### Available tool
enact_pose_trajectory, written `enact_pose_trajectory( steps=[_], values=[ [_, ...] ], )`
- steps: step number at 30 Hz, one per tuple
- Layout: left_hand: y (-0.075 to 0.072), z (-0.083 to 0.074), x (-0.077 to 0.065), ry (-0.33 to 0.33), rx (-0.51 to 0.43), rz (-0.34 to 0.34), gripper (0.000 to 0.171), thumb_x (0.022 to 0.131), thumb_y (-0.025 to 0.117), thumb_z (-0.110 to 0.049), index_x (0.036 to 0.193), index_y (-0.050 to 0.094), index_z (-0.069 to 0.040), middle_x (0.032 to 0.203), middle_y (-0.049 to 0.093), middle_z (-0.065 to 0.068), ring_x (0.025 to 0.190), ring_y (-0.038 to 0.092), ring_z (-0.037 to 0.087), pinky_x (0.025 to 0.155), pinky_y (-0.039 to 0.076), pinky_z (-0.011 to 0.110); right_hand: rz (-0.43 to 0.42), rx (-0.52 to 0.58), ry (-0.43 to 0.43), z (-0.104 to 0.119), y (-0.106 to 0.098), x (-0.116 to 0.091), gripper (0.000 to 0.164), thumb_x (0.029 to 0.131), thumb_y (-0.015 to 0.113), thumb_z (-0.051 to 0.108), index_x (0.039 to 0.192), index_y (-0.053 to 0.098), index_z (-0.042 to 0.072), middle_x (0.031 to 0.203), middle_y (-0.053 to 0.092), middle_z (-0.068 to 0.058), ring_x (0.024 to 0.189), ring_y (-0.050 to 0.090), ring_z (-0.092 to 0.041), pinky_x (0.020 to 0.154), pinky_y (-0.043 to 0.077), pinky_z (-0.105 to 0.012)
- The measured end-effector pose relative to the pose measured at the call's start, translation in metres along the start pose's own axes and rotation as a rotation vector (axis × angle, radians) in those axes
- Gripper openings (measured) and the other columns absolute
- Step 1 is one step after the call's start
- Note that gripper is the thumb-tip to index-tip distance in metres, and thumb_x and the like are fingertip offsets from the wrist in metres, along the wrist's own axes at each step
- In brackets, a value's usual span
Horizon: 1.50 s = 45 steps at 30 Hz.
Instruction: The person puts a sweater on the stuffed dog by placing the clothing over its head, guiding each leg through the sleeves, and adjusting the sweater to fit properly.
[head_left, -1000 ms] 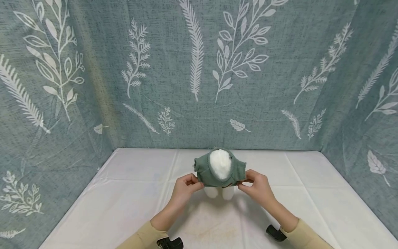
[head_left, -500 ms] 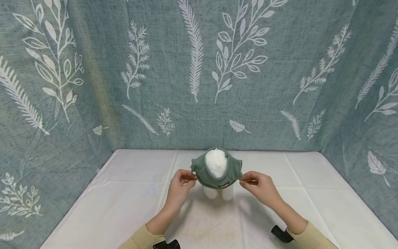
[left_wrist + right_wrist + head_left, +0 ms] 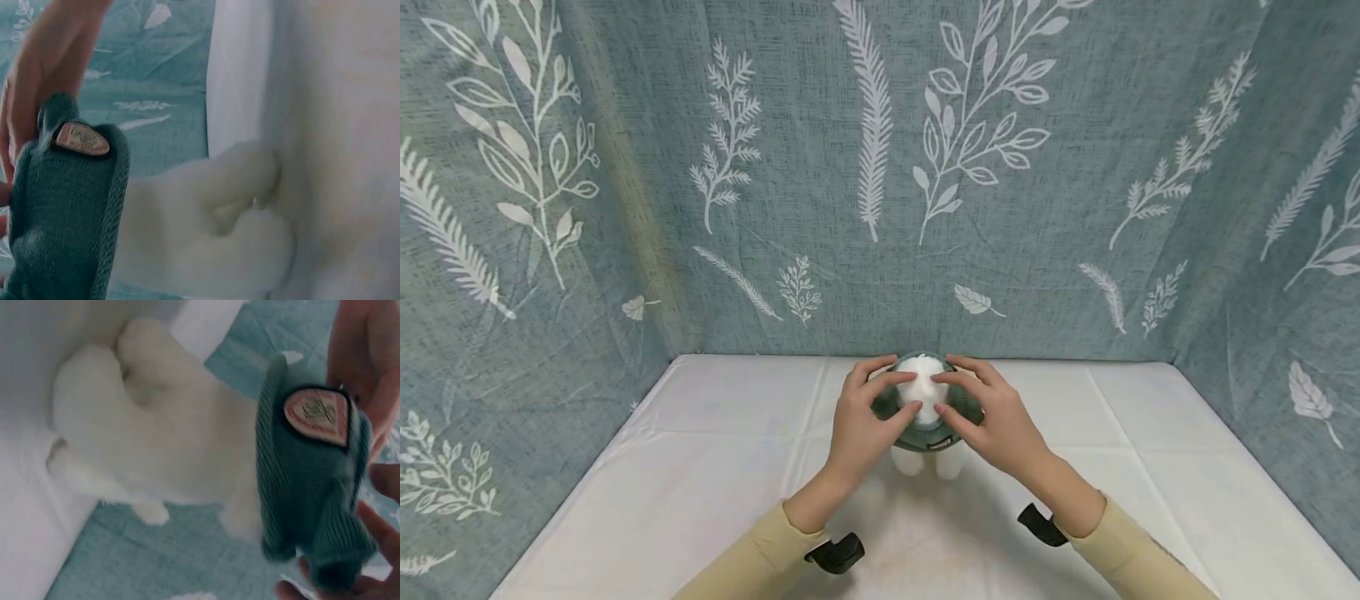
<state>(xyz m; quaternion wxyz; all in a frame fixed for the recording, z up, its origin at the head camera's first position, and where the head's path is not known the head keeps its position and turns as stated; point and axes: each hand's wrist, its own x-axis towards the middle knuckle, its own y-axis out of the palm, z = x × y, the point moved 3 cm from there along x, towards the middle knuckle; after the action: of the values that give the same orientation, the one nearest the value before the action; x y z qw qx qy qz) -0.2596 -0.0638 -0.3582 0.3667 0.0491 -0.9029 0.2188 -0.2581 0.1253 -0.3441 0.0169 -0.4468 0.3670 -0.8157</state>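
Note:
A white plush toy [image 3: 922, 390] stands on its legs on the white-covered table, with a green knitted sweater [image 3: 917, 437] over its upper part. White fur shows through the neck opening. My left hand [image 3: 863, 423] and right hand [image 3: 1002, 419] arch over the sweater from either side, thumb and index tips spread at the fur. Both wrist views show the toy's bare lower body [image 3: 181, 231] below the ribbed hem, and a pinkish patch [image 3: 319, 415] on the knit. One sleeve [image 3: 340, 559] hangs among right-hand fingers in the right wrist view.
The white tablecloth [image 3: 700, 475] has fold creases and reaches back to a blue-green curtain [image 3: 820, 167] with white leaf prints. Curtain cloth also walls in the left and right sides. A black wrist strap [image 3: 837, 553] sits at each beige cuff.
Both hands have left the sweater's lower side edges and moved up and inward to the neck opening. The sweater's patch has come into fuller view at the front; the toy stays about where it was.

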Motion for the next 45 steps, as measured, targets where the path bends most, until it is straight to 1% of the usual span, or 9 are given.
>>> enact_pose_trajectory(
  steps=[4, 7, 13, 19, 22, 27, 33, 40, 45],
  values=[
    [0.003, 0.002, -0.003, -0.087, -0.011, 0.030, 0.035, 0.080, 0.077, -0.019, 0.114, 0.069, -0.020, 0.132, 0.051, 0.009, 0.120, 0.048, 0.028, 0.087, 0.048, 0.047, 0.036, -0.009, 0.043, -0.002, 0.006, 0.000, 0.041, 0.084, 0.073, 0.022, 0.122, 0.061, 0.015, 0.129, 0.054, -0.013, 0.116, 0.057, -0.029, 0.087, 0.053, -0.044],
    [0.002, 0.004, -0.003, -0.123, -0.033, 0.049, 0.040, 0.080, 0.077, -0.020, 0.118, 0.067, -0.022, 0.133, 0.050, 0.010, 0.118, 0.050, 0.028, 0.084, 0.049, 0.046, 0.035, -0.001, 0.071, -0.005, 0.006, 0.000, 0.044, 0.085, 0.072, 0.023, 0.126, 0.059, 0.014, 0.127, 0.055, -0.010, 0.115, 0.058, -0.027, 0.088, 0.052, -0.043],
    [-0.001, 0.011, -0.004, -0.239, -0.044, 0.144, 0.054, 0.080, 0.077, -0.030, 0.129, 0.057, -0.028, 0.128, 0.053, 0.005, 0.112, 0.054, 0.025, 0.085, 0.049, 0.047, 0.070, 0.019, 0.146, -0.013, 0.007, -0.005, 0.051, 0.086, 0.071, 0.028, 0.132, 0.054, 0.012, 0.125, 0.058, -0.008, 0.114, 0.059, -0.025, 0.089, 0.052, -0.042],
    [-0.001, 0.018, -0.005, -0.350, -0.099, 0.214, 0.057, 0.078, 0.077, -0.038, 0.130, 0.053, -0.038, 0.133, 0.055, -0.005, 0.122, 0.052, 0.022, 0.094, 0.046, 0.050, 0.134, 0.068, 0.258, -0.020, 0.007, -0.010, 0.051, 0.089, 0.067, 0.034, 0.133, 0.052, 0.014, 0.129, 0.058, -0.008, 0.119, 0.056, -0.027, 0.093, 0.049, -0.047],
    [-0.001, 0.022, -0.005, -0.395, -0.122, 0.231, 0.056, 0.077, 0.077, -0.041, 0.128, 0.054, -0.037, 0.130, 0.057, -0.005, 0.119, 0.054, 0.022, 0.091, 0.048, 0.049, 0.176, 0.093, 0.319, -0.024, 0.009, -0.012, 0.051, 0.090, 0.064, 0.039, 0.134, 0.051, 0.015, 0.128, 0.059, -0.008, 0.117, 0.057, -0.026, 0.092, 0.049, -0.047],
    [0.001, 0.029, -0.007, -0.493, -0.184, 0.248, 0.052, 0.075, 0.078, -0.041, 0.123, 0.060, -0.031, 0.125, 0.060, -0.001, 0.115, 0.055, 0.022, 0.086, 0.050, 0.043, 0.252, 0.142, 0.409, -0.029, 0.011, -0.016, 0.051, 0.092, 0.058, 0.043, 0.135, 0.050, 0.016, 0.127, 0.060, -0.009, 0.114, 0.059, -0.026, 0.090, 0.050, -0.046],
    [0.003, 0.036, -0.009, -0.579, -0.266, 0.240, 0.051, 0.075, 0.079, -0.038, 0.119, 0.065, -0.018, 0.123, 0.062, 0.003, 0.115, 0.055, 0.022, 0.088, 0.049, 0.042, 0.314, 0.186, 0.444, -0.031, 0.014, -0.020, 0.052, 0.095, 0.053, 0.043, 0.137, 0.048, 0.012, 0.129, 0.058, -0.012, 0.118, 0.057, -0.028, 0.093, 0.049, -0.047],
    [0.009, 0.045, -0.014, -0.785, -0.539, 0.202, 0.049, 0.080, 0.077, -0.024, 0.120, 0.063, -0.001, 0.120, 0.061, 0.015, 0.102, 0.063, 0.019, 0.089, 0.053, 0.034, 0.350, 0.205, 0.454, -0.032, 0.017, -0.021, 0.051, 0.098, 0.048, 0.043, 0.138, 0.046, 0.011, 0.128, 0.059, -0.012, 0.117, 0.057, -0.027, 0.093, 0.049, -0.045],
    [0.011, 0.044, -0.014, -0.842, -0.665, 0.208, 0.048, 0.083, 0.074, -0.017, 0.123, 0.058, 0.003, 0.124, 0.057, 0.019, 0.104, 0.063, 0.019, 0.093, 0.051, 0.033, 0.335, 0.200, 0.474, -0.032, 0.018, -0.023, 0.052, 0.098, 0.047, 0.043, 0.138, 0.045, 0.010, 0.129, 0.058, -0.012, 0.119, 0.056, -0.028, 0.094, 0.048, -0.047]
  ],
)
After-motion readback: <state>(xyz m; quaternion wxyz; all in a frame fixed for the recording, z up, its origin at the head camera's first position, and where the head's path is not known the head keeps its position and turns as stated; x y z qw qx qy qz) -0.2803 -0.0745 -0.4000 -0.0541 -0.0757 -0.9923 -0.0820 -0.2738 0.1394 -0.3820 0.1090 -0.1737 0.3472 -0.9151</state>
